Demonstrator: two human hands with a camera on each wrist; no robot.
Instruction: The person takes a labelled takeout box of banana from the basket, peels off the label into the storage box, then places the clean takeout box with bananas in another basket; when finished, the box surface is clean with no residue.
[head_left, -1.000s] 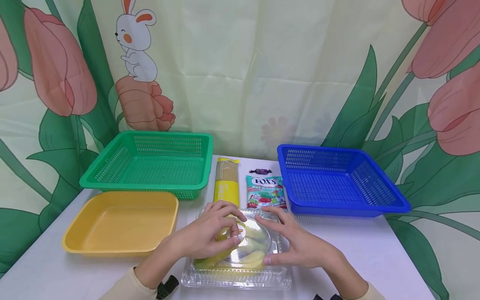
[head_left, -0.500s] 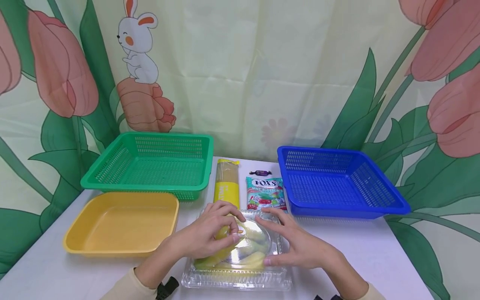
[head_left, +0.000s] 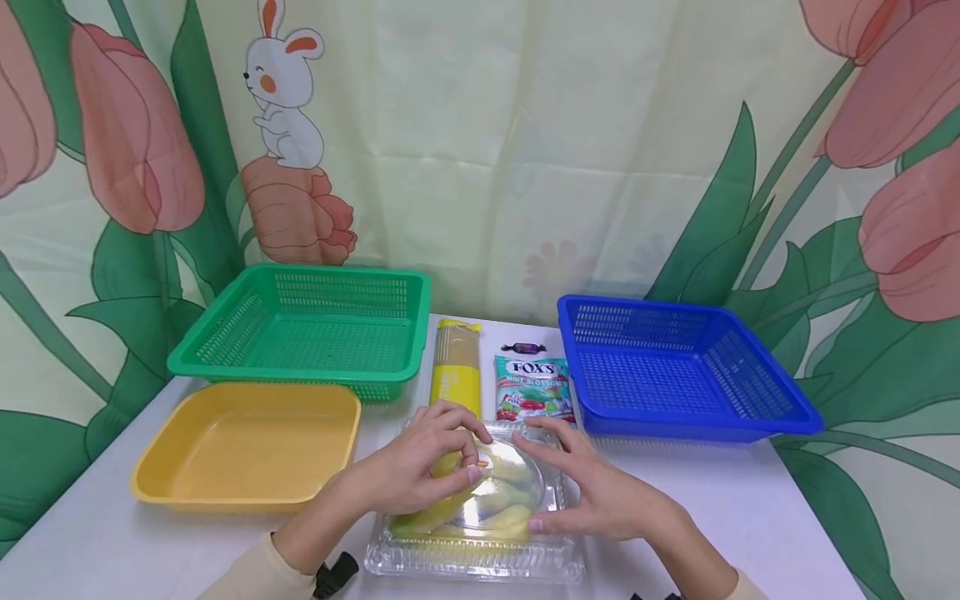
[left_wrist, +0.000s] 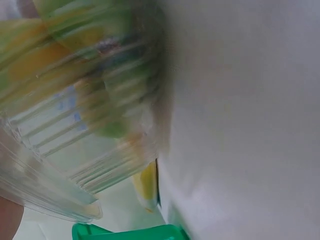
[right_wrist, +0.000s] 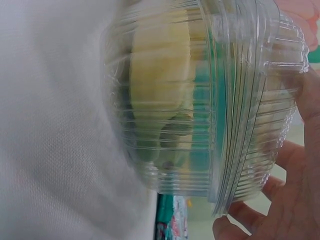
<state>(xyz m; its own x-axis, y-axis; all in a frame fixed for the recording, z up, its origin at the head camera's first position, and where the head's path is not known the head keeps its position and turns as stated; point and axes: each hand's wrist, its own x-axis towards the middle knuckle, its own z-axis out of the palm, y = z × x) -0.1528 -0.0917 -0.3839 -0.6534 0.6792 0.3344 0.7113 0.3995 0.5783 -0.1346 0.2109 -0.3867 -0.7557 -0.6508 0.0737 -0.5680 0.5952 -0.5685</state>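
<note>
A clear plastic clamshell box [head_left: 472, 567] lies at the front middle of the table, its lid on top. Yellow-green pieces [head_left: 502, 521] that look like fruit show through it. My left hand [head_left: 420, 462] rests over the lid's left part, fingers loosely bent, with thumb and index tip near a small white sticker. Over the right part lies my right hand [head_left: 592, 492], its fingers and thumb spread. In the right wrist view the box's ribbed side [right_wrist: 160, 110] shows, with fingers [right_wrist: 290, 157] along the lid. The left wrist view shows the opposite ribbed wall [left_wrist: 75, 130].
Behind the box lie a yellow-banded noodle pack [head_left: 456, 375], a Fox's candy bag [head_left: 534, 390] and a dark wrapped candy [head_left: 523, 348]. A green basket [head_left: 300, 375] and a yellow tray [head_left: 247, 504] stand left. At right is a blue basket [head_left: 690, 429]. A printed curtain [head_left: 450, 208] hangs behind.
The head view has tilted slightly, so the scene sits a little lower. Both hands stay in the same places on the box.
</note>
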